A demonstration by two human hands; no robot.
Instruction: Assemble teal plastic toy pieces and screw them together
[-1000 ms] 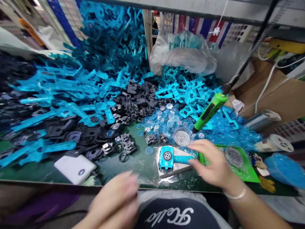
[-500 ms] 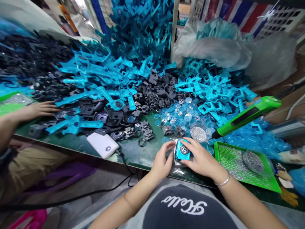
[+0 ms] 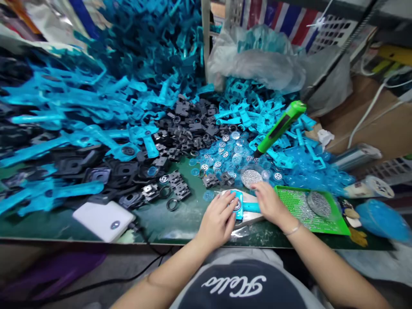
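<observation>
A blue plastic part with a handle (image 3: 251, 207) and a round dark emblem lies on a pale holder (image 3: 247, 196) near the table edge. My left hand (image 3: 217, 219) grips its square end from the left, fingers over the top. At the handle's far end, my right hand (image 3: 272, 208) has its fingers curled, with the fingertips by the near rim of a clear dish of small metal pieces (image 3: 251, 177). Whatever those fingers may hold is too small or hidden. A green electric screwdriver (image 3: 280, 128) hangs above the dish, tip down.
Blue plastic parts (image 3: 74, 98) and black parts (image 3: 196, 122) are heaped behind. Clear blue discs (image 3: 222, 156) lie nearer. To the right is a green tray (image 3: 280, 195) of metal pieces; to the left, a white power bank (image 3: 103, 221) with a cable.
My right hand has moved off the square end of the blue part towards the dish, baring the handle. My left hand has come over the square end. The view has shifted right; the co-worker's arm is gone.
</observation>
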